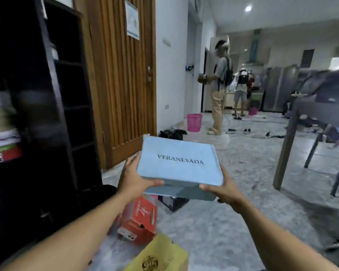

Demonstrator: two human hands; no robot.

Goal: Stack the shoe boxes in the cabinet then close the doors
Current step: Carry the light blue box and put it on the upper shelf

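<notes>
Gripping blue VERANEVADA box (179, 163), both hands; red box's (140, 218) label seemingly "4".

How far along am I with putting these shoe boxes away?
Some boxes already sit on the cabinet shelves. The light blue box is held in the left hand and right hand. The red box, dark box and yellow box remain on the floor; doors unclosed.
</notes>
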